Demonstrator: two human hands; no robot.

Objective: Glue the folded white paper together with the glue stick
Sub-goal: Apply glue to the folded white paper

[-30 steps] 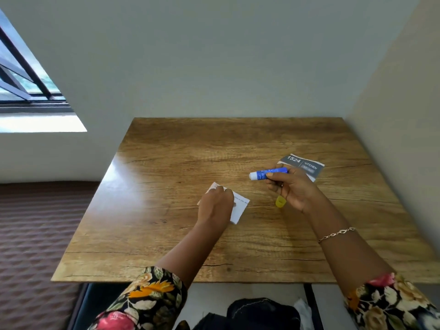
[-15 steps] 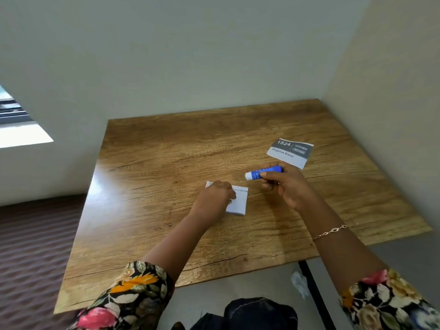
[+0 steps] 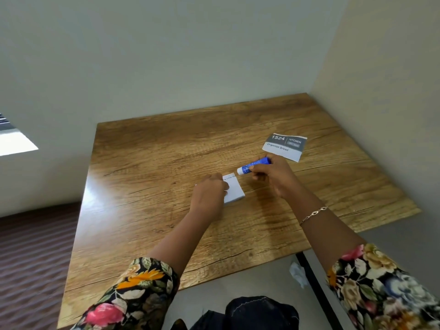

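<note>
Near the middle of the surface (image 3: 154, 186), the left hand (image 3: 209, 194) holds down the folded white paper (image 3: 234, 191) with curled fingers. The right hand (image 3: 273, 177) grips the glue stick (image 3: 252, 166), white end just beside the paper's far corner. Gluing looks imminent; the fold likely needs opening first.

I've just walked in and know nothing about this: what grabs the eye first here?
The right hand holds a blue plastic glue stick, its white tip aimed at the small folded white paper that the left hand holds at the middle of the wooden table. Beyond them, far right, lies a grey-and-white printed card reading "Organize Bread".
</note>
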